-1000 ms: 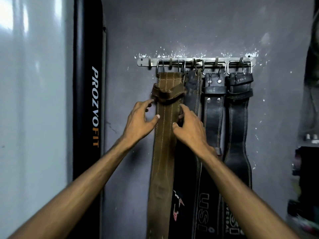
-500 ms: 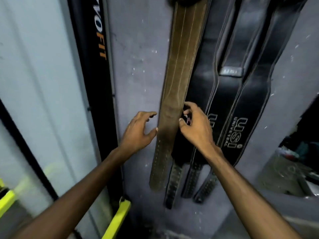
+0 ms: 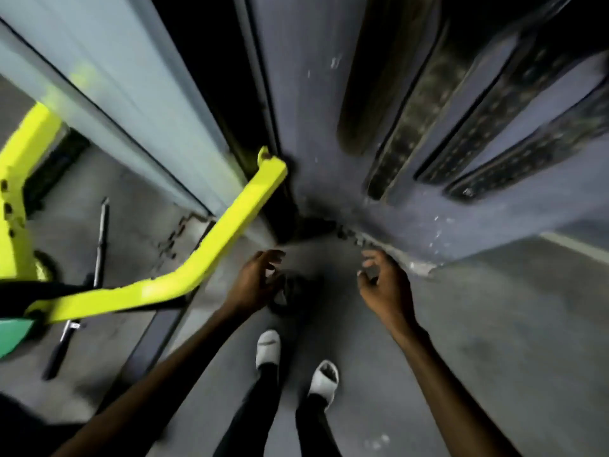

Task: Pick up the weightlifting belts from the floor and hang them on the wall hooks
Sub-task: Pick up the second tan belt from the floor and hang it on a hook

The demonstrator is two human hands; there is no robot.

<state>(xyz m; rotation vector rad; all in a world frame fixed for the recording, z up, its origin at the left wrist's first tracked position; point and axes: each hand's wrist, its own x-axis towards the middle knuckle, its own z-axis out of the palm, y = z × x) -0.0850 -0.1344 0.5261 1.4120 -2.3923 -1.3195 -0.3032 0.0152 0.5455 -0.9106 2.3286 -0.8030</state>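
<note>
I look straight down at the grey floor. The lower ends of the hung belts show at the top: a brown belt and three black belts against the wall. A dark rolled object, blurred, lies on the floor by the wall base; I cannot tell if it is a belt. My left hand hovers just left of it, fingers spread, empty. My right hand is to its right, fingers apart, holding nothing. The wall hooks are out of view.
A yellow machine frame bar slants across the floor on the left. A thin metal bar lies beyond it. My two feet in white slides stand below the hands. Bare grey floor stretches to the right.
Both hands have left the hanging brown belt and dropped toward the floor. The view has swung down from the wall rack to the floor and my feet.
</note>
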